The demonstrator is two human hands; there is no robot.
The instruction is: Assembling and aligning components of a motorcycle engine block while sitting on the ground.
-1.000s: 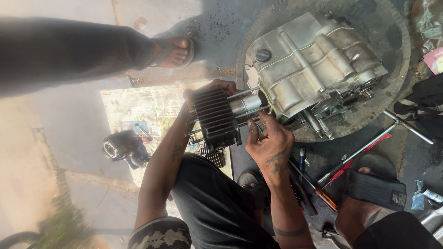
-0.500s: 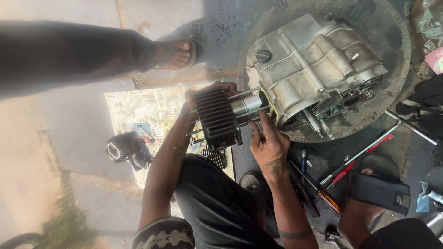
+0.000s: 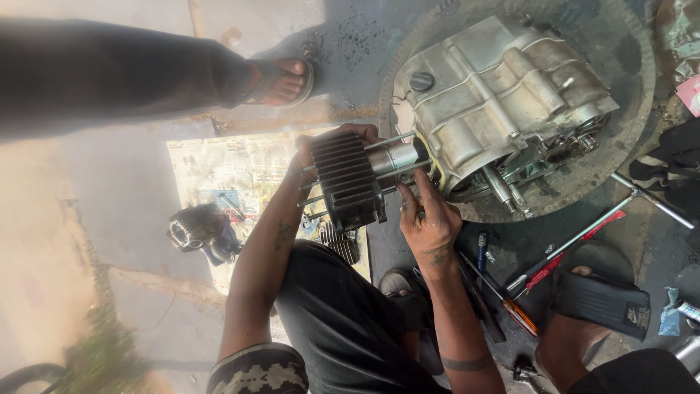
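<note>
Since a second ago your right hand (image 3: 430, 219) has opened beside the black finned metal cylinder (image 3: 346, 179); your left hand (image 3: 321, 149) grips its far side. Its long axis points rightward along the studs, toward the grey aluminium engine case (image 3: 503, 95) beyond.

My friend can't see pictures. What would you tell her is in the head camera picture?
Seen from above, a crouching person's left hand and right hand hold a black finned cylinder on long studs sticking out of a grey engine case, which sits in a round tyre. A T-handle wrench and screwdriver lie on the ground, and someone's sandalled foot is nearby.
</note>
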